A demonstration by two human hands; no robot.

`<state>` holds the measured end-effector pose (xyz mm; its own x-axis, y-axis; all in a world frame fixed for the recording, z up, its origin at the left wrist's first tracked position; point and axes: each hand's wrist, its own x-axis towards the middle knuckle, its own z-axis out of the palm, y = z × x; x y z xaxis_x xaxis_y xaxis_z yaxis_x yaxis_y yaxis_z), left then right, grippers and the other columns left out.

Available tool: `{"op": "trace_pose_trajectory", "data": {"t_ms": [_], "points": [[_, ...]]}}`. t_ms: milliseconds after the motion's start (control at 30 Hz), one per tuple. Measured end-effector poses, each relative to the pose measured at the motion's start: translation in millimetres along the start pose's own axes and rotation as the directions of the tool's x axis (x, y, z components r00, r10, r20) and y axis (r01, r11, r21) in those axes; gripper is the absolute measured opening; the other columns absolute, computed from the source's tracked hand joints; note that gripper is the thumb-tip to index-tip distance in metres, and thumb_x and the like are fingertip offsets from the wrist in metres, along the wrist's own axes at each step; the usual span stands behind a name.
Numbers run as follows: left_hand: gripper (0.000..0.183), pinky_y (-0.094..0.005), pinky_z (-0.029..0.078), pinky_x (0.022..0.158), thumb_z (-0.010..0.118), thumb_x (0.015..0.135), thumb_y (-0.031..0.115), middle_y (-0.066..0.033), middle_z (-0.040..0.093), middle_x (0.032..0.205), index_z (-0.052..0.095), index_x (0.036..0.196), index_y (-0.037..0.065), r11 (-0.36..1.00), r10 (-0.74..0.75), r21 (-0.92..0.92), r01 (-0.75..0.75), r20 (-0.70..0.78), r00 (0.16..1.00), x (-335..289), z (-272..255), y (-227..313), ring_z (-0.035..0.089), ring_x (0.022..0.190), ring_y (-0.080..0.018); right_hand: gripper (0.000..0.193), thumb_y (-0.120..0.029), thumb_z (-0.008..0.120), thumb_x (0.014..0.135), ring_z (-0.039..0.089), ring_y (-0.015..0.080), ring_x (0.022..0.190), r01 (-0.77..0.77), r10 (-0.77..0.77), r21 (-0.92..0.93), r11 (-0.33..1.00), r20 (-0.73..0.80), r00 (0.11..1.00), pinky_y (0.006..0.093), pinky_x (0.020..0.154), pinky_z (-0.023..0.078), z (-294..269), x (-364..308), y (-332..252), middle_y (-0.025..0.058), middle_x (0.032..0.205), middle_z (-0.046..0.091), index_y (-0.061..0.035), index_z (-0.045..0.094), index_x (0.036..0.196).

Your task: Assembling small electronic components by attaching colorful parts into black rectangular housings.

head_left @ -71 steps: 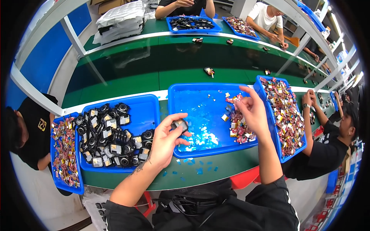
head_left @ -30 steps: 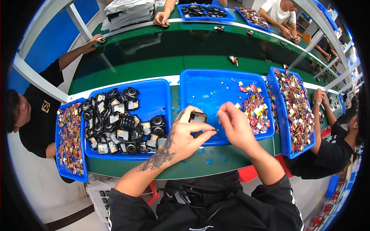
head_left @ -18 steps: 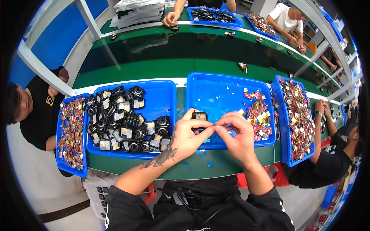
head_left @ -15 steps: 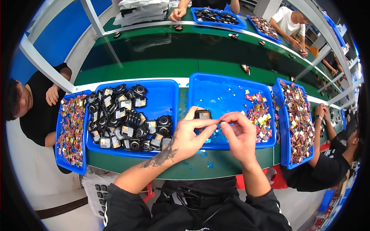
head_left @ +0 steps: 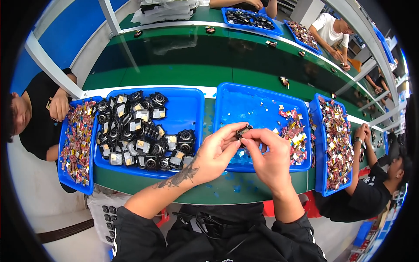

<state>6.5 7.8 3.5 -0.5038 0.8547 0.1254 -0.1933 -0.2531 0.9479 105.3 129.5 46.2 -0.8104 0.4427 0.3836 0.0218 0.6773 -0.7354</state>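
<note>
Over the near edge of the middle tray I hold a black watch case (head_left: pixel 244 130), tilted so its edge faces up. My left hand (head_left: pixel 217 150) is closed round the case from the left, fingers behind it and thumb in front. The thumb and forefinger of my right hand (head_left: pixel 269 158) pinch at its near right edge; any small part between them is hidden. Below, the blue middle tray (head_left: pixel 235 102) has scraps of blue film and a heap of small pink circuit boards (head_left: pixel 297 135) at its right. Left of it, another blue tray (head_left: pixel 185 109) bears many black watch cases (head_left: pixel 142 114).
Narrow blue trays of pink boards flank these, one at far left (head_left: pixel 76 187) and one at right (head_left: pixel 324 174). Beyond runs a green conveyor belt (head_left: pixel 183 72) with scattered small parts. Co-workers sit left, right and across. White frame posts (head_left: pixel 54 65) rise at the left.
The case has tilted from facing up to edge-on, and my right fingers have moved in against it. My view has shifted slightly. The left co-worker's hand now holds a small part.
</note>
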Motion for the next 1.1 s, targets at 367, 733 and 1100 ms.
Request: {"op": "trace_pose_trajectory", "data": {"t_ms": [367, 733, 1100], "points": [[0.042, -0.0320, 0.044, 0.102, 0.049, 0.096, 0.000, -0.0138, 0.053, 0.135, 0.044, 0.138, -0.003, 1.000, -0.013, -0.015, 0.013, -0.003, 1.000, -3, 3, -6, 0.053, 0.122, -0.0189, 0.009, 0.002, 0.069, 0.079, 0.065, 0.0222, 0.065, -0.011, 0.011, 0.000, 1.000, 0.000, 1.000, 0.0312, 0.060, 0.051, -2, -4, 4, 0.0124, 0.079, 0.068, 0.0006, 0.066, 0.088], [0.040, -0.0325, 0.045, 0.100, 0.044, 0.098, 0.002, -0.0126, 0.053, 0.137, 0.045, 0.138, -0.003, 0.981, 0.109, 0.157, -0.117, 0.057, 0.992, -6, 8, -3, 0.054, 0.120, -0.0179, 0.028, -0.006, 0.078, 0.071, 0.057, 0.0194, 0.054, -0.116, 0.124, -0.188, 0.975, 0.032, 0.992, 0.0339, 0.051, 0.045, -18, -4, -4, 0.0060, 0.061, 0.055, -0.0046, 0.051, 0.076], [0.037, -0.0321, 0.050, 0.095, 0.044, 0.098, 0.001, -0.0171, 0.057, 0.124, 0.043, 0.135, 0.002, 0.987, 0.106, -0.104, -0.118, -0.118, 0.987, -1, 7, -3, 0.059, 0.110, -0.0188, 0.027, 0.001, 0.077, 0.076, 0.065, 0.0150, 0.078, -0.042, 0.043, 0.177, 0.983, -0.004, 0.999, 0.0275, 0.074, 0.055, -11, -36, 20, 0.0069, 0.087, 0.066, 0.0007, 0.062, 0.098]]}}
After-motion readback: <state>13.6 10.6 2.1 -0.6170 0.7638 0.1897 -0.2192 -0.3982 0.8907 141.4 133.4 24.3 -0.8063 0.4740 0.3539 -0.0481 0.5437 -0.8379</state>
